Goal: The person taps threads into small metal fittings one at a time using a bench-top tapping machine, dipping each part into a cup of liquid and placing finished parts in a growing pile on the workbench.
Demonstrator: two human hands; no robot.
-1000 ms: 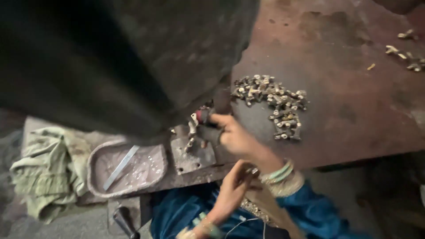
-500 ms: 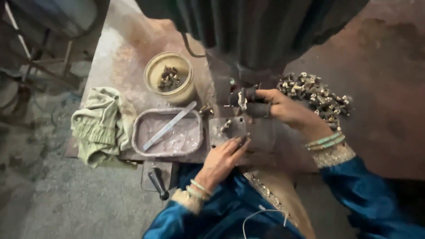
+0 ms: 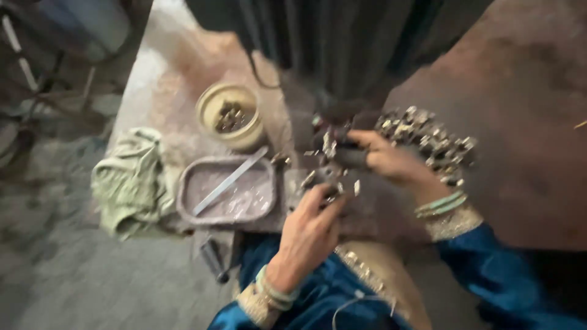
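Right hand [image 3: 391,162] has its fingers closed round a dark handle [image 3: 351,157] under the dark machine [image 3: 342,55], just beside a heap of small metal parts [image 3: 428,143] on the tabletop [image 3: 526,122], while left hand [image 3: 309,229] pinches small metal pieces [image 3: 333,189] near the grey tray [image 3: 227,190].

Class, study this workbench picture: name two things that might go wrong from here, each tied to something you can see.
1. The right hand grips a dark handle right under the dark machine, while the left hand fingers small metal pieces beside it; fingers might get pinched.
2. The pile of metal pieces lies against the right wrist; a sweep may scatter them off the bench.
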